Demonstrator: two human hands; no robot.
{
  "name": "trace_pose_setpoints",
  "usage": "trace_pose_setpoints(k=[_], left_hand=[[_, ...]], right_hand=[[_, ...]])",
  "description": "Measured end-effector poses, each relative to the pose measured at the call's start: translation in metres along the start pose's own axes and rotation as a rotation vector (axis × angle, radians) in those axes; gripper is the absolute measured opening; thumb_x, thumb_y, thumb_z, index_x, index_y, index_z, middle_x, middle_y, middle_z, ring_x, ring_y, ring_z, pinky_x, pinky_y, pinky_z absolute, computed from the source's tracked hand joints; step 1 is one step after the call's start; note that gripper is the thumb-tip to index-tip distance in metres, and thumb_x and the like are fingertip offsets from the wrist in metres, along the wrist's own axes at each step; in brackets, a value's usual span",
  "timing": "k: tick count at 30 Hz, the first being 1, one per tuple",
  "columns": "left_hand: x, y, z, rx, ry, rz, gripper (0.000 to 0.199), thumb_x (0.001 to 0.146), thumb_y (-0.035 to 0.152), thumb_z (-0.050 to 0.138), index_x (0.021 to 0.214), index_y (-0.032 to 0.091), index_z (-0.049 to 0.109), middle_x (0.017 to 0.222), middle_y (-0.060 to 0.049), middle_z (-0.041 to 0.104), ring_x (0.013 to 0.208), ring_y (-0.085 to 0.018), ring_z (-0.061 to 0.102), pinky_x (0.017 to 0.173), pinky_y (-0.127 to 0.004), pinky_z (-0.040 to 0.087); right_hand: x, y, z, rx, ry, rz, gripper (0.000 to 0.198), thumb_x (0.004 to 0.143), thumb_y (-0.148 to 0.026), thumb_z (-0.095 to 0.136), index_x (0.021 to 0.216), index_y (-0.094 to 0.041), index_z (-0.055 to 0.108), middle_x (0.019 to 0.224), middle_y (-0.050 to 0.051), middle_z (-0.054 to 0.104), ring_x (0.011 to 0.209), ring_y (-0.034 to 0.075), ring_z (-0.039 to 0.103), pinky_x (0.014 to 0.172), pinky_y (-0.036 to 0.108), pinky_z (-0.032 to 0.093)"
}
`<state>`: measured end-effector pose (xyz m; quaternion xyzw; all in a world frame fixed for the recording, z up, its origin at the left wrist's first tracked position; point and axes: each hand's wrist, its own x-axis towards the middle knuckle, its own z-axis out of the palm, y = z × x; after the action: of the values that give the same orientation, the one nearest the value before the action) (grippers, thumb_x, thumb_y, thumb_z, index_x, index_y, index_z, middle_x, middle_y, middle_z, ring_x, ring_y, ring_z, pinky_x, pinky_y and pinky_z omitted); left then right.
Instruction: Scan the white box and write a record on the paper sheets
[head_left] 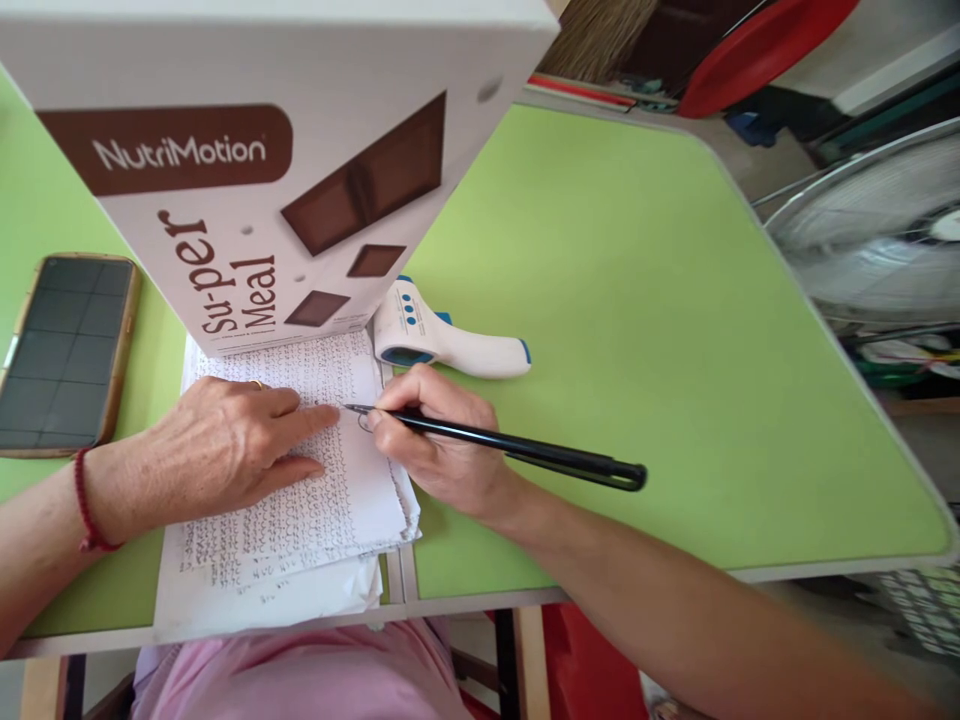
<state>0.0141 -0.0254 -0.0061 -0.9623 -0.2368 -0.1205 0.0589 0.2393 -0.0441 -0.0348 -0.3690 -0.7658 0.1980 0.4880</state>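
Observation:
A stack of handwritten paper sheets lies at the table's front edge, its top page filled with dense lines of script. My left hand rests flat on that page, fingers stretched out, a ring on one finger and a red cord at the wrist. Gripped in my right hand is a black pen, whose tip meets the page close to my left index fingertip. Just behind the papers stands a white box marked NutriMotion Super Meal, hiding the sheets' far part.
A white and blue infrared thermometer lies beside the box, behind my right hand. At the left is a phone in a brown case. The green table extends right, towards a fan.

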Motion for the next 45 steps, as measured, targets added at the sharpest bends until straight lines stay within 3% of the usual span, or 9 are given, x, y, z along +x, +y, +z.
trace_pose_setpoints(k=[14, 29, 45], left_hand=[[-0.0007, 0.0000, -0.0007, 0.014, -0.023, 0.004, 0.032, 0.100, 0.039, 0.045, 0.122, 0.020, 0.058, 0.076, -0.001, 0.063, 0.057, -0.020, 0.061, 0.047, -0.030, 0.030], [-0.0010, -0.0005, -0.0021, 0.014, -0.023, -0.001, 0.032, 0.100, 0.037, 0.045, 0.123, 0.020, 0.059, 0.076, -0.002, 0.064, 0.058, -0.017, 0.060, 0.048, -0.027, 0.032], [-0.0016, -0.0022, -0.0012, 0.008, -0.013, 0.010, 0.039, 0.103, 0.043, 0.035, 0.123, 0.019, 0.059, 0.077, -0.003, 0.065, 0.060, -0.017, 0.062, 0.048, -0.027, 0.034]], right_hand=[[-0.0001, -0.0004, -0.0001, -0.017, 0.018, 0.015, 0.019, 0.081, -0.010, 0.057, 0.070, -0.021, 0.046, 0.060, -0.006, 0.050, 0.049, 0.006, 0.045, 0.045, 0.020, 0.037], [-0.0002, 0.0001, 0.0000, -0.009, 0.028, 0.005, 0.019, 0.079, -0.009, 0.057, 0.069, -0.021, 0.045, 0.058, -0.007, 0.049, 0.049, 0.006, 0.045, 0.046, 0.019, 0.039], [0.0002, 0.0003, -0.0006, -0.057, 0.060, 0.008, 0.020, 0.080, -0.012, 0.056, 0.068, -0.021, 0.043, 0.058, -0.007, 0.046, 0.049, 0.006, 0.043, 0.045, 0.019, 0.037]])
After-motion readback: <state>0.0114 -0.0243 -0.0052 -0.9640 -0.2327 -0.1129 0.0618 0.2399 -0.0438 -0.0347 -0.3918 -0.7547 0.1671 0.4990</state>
